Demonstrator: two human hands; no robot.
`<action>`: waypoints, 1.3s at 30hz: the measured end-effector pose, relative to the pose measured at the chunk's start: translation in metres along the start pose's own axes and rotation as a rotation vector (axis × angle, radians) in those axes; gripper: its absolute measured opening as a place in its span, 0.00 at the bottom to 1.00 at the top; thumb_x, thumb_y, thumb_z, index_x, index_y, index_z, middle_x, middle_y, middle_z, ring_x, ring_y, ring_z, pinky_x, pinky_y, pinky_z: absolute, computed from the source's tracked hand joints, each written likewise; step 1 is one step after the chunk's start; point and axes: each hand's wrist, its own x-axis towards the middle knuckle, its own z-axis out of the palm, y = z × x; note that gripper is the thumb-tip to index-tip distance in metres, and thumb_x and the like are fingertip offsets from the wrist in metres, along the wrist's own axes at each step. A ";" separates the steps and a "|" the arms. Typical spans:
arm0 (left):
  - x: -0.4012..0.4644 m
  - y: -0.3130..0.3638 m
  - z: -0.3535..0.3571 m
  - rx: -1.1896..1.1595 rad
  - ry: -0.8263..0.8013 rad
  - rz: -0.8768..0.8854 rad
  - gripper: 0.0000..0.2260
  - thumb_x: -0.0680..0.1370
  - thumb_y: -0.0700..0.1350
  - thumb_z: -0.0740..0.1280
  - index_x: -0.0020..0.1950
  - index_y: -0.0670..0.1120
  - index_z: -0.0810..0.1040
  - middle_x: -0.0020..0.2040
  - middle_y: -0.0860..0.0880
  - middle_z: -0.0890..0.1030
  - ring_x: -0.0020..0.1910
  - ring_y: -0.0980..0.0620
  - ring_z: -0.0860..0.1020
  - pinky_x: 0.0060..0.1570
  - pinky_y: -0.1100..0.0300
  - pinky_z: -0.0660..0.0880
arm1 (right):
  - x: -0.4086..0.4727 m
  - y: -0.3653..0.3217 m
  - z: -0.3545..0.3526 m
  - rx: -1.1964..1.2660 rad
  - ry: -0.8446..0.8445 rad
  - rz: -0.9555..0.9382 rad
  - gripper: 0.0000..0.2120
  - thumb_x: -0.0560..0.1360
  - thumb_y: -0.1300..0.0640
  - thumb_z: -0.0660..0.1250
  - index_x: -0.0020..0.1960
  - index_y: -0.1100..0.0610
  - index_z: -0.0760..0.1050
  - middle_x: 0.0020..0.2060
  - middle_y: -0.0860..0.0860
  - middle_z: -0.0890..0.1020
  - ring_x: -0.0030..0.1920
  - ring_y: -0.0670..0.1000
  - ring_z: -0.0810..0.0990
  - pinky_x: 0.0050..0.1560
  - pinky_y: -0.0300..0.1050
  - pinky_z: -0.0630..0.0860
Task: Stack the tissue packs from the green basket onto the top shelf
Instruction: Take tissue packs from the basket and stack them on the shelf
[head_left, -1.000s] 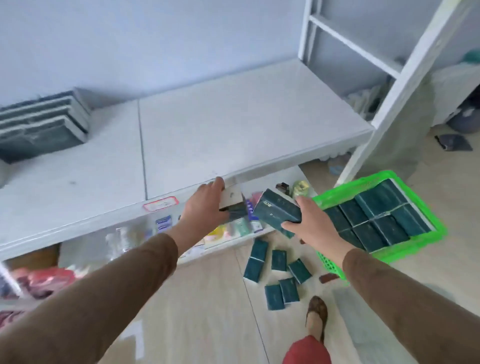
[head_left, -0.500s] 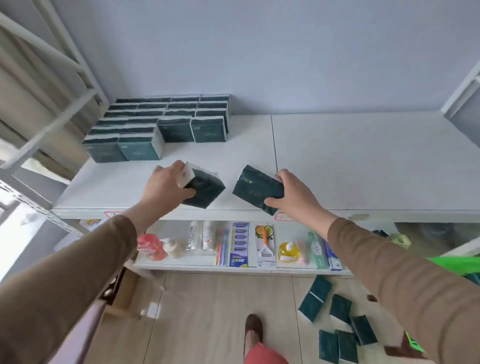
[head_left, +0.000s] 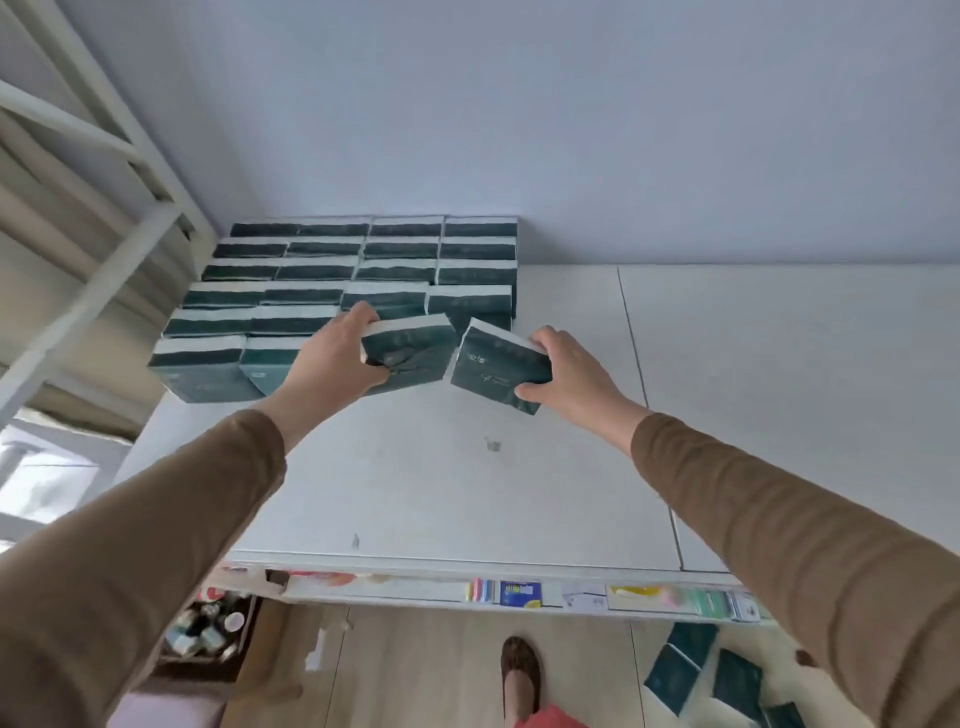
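Both hands pinch a tissue pack each: left hand (head_left: 332, 358) sets its pack (head_left: 410, 348) against the stack (head_left: 337, 280) at the shelf's (head_left: 779, 389) back-left corner; right hand (head_left: 571, 379) holds its pack (head_left: 498, 364) tilted. Knocking the front row could topple it.

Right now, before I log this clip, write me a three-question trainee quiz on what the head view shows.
1. True or false: the left hand and the right hand each hold one dark green tissue pack.
2. The stack of packs stands on which part of the top shelf? A. back left corner B. front right corner C. middle of the front edge
3. Fill in: loose packs also lie on the ____ at lower right.

Key: 1 true; 2 A; 3 floor.
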 end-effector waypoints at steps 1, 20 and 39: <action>0.009 -0.002 0.002 0.017 -0.019 0.016 0.20 0.70 0.44 0.74 0.56 0.53 0.68 0.49 0.50 0.77 0.41 0.49 0.77 0.40 0.50 0.79 | 0.007 0.000 0.002 -0.005 0.000 0.010 0.23 0.69 0.52 0.75 0.58 0.53 0.67 0.53 0.50 0.72 0.49 0.53 0.75 0.44 0.45 0.66; 0.090 -0.058 0.011 0.477 0.031 0.528 0.27 0.71 0.58 0.74 0.61 0.47 0.69 0.53 0.48 0.74 0.52 0.45 0.72 0.52 0.51 0.74 | 0.050 -0.049 0.078 0.192 0.470 0.384 0.34 0.66 0.51 0.79 0.63 0.52 0.62 0.58 0.49 0.75 0.55 0.51 0.77 0.53 0.47 0.76; 0.006 0.104 0.058 0.336 -0.031 0.843 0.25 0.74 0.58 0.69 0.67 0.48 0.70 0.63 0.48 0.71 0.61 0.45 0.69 0.60 0.51 0.68 | -0.106 0.001 0.009 -0.013 0.496 0.545 0.33 0.72 0.48 0.72 0.72 0.52 0.62 0.64 0.51 0.70 0.65 0.52 0.70 0.57 0.48 0.72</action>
